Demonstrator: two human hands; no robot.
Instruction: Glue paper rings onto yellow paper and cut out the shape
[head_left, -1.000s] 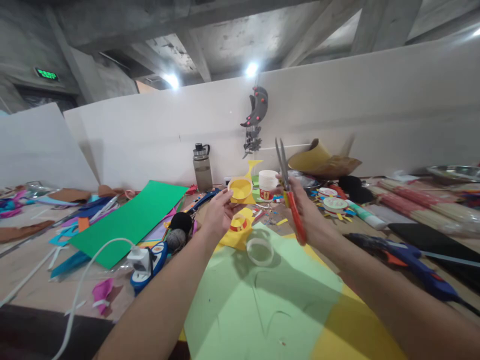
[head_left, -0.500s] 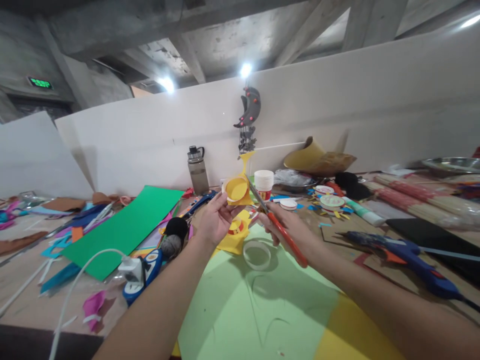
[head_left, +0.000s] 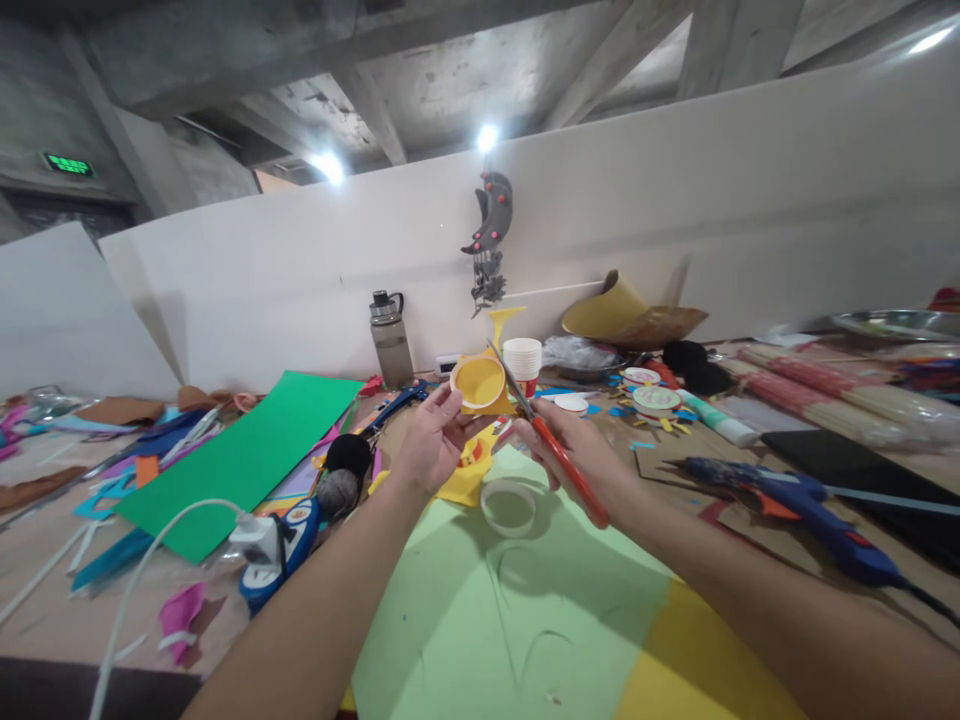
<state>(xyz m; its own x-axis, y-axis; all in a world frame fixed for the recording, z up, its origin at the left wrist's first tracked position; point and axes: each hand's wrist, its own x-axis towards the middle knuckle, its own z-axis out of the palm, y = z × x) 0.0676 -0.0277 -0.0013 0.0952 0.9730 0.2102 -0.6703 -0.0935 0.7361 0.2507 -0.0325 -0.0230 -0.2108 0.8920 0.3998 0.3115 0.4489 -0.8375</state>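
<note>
My left hand [head_left: 433,437] pinches a round white-rimmed piece with a yellow middle [head_left: 478,382], which has yellow sheet material around its edge. A thin strip of that yellow material [head_left: 504,322] sticks up behind it. My right hand [head_left: 577,445] is closed on red-handled scissors [head_left: 566,468], their blades pointing up and left against the right side of the yellow material. Below the hands, a white ring [head_left: 508,508] lies on a light green sheet [head_left: 495,600]. More yellow material [head_left: 465,480] lies just behind the ring, partly under my left hand.
Stacked paper cups [head_left: 523,360] and a bottle [head_left: 391,340] stand at the back. Left are a green sheet [head_left: 240,460], yarn balls [head_left: 348,455] and a power strip [head_left: 281,560]. A blue glue gun [head_left: 795,500] and decorated discs [head_left: 657,402] lie right.
The round piece has turned to face me more and shifted slightly right, closer to the scissors. The rest of the view has slid slightly left.
</note>
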